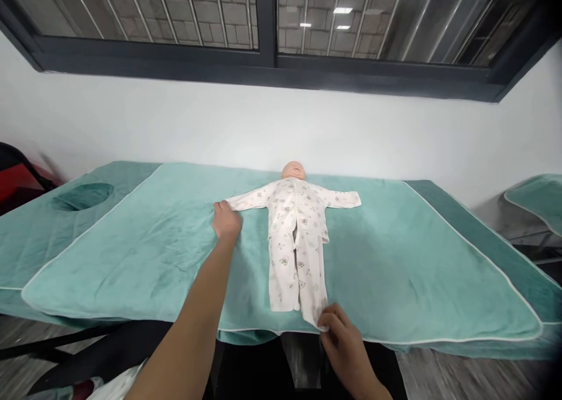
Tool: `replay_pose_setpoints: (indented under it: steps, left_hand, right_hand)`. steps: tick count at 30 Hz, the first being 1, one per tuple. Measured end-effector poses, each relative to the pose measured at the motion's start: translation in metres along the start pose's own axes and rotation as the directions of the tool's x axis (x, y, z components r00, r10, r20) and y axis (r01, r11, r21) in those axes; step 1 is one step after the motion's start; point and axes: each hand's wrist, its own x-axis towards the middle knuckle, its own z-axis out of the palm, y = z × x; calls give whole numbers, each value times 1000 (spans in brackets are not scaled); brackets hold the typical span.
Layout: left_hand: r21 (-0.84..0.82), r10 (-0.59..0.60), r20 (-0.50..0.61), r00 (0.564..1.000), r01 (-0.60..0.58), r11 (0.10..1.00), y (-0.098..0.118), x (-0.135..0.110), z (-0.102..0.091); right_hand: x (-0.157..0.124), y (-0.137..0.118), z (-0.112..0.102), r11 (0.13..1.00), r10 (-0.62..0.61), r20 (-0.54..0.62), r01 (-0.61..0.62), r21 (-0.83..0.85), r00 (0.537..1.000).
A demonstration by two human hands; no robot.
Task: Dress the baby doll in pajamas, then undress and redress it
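A baby doll (293,170) lies face up on the teal bed cover, its head toward the wall. It wears a white patterned long-sleeved top (287,204) and matching trousers (283,271), with both sleeves spread to the sides. My left hand (226,219) is closed at the cuff of the sleeve on the left. Between the thumb and fingers of my right hand (340,335) is the hem of the right-hand trouser leg, near the bed's front edge. The doll's own hands and feet do not show.
The teal cover (132,253) with white piping lies over a massage bed with a face hole (83,197) at its left end. Behind it stand a white wall (197,125) and a dark window frame (267,72). Another teal-covered bed (538,198) shows at the right.
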Motion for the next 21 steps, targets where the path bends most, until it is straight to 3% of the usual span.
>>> replay_pose_setpoints:
  steps: [5, 9, 11, 14, 17, 19, 21]
  left_hand:
    - [-41, 0, -5, 1000, 0, 999, -1, -2, -2]
    - [-106, -46, -27, 999, 43, 993, 1, 1, -1]
    - [-152, -68, -45, 997, 61, 986, 2, 0, -4]
    - [-225, -94, -78, 992, 75, 972, -8, -15, -20]
    - [-276, -125, -118, 985, 89, 957, -41, -55, -48]
    - [-346, -141, -198, 970, 65, 936, -77, -95, -70]
    - [-292, -179, -305, 936, 87, 953, -117, -142, -91]
  right_hand:
    - [-7, 0, -10, 1000, 5, 116, -2, -30, 993]
    - [-7, -8, -24, 998, -17, 63, 13, 64, 998]
    - [-11, -5, -19, 995, 15, 1, -15, 101, 1000]
    - [-27, 12, 7, 981, 115, -54, -105, 160, 992]
    - [-46, 33, 42, 961, 203, -20, -196, 196, 979]
    - [-55, 41, 60, 962, 208, 44, -212, 173, 977]
    - [-59, 43, 71, 974, 158, 119, -175, 146, 980]
